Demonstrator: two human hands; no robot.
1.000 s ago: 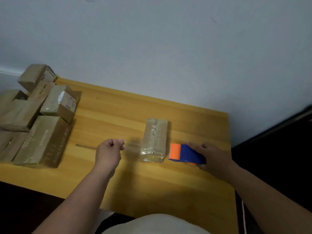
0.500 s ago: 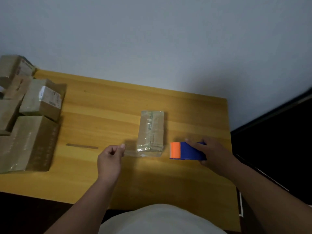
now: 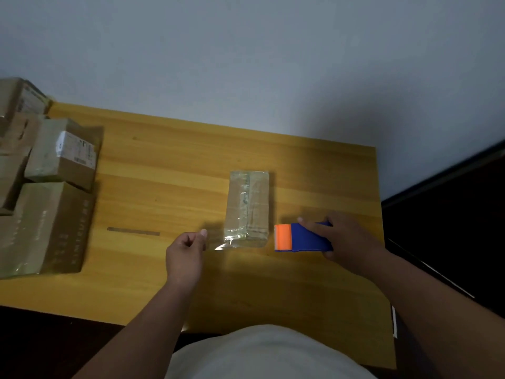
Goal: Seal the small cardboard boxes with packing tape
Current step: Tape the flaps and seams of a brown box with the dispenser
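A small cardboard box (image 3: 248, 206) covered in clear tape lies in the middle of the wooden table (image 3: 169, 170). My left hand (image 3: 185, 255) sits just left of its near end and pinches a strip of clear tape (image 3: 218, 245) that runs to the box's near left corner. My right hand (image 3: 347, 242) grips a blue tape dispenser with an orange end (image 3: 300, 238), which lies on the table right of the box.
Several cardboard boxes (image 3: 46, 187) are piled at the left end of the table. A short dark strip (image 3: 133, 231) lies on the wood left of my left hand. The table's right edge borders dark floor (image 3: 448, 228). A pale wall stands behind.
My left hand has drawn slightly toward me and now pinches a clear tape strip off the box's near corner. The view has shifted, so the pile sits further left.
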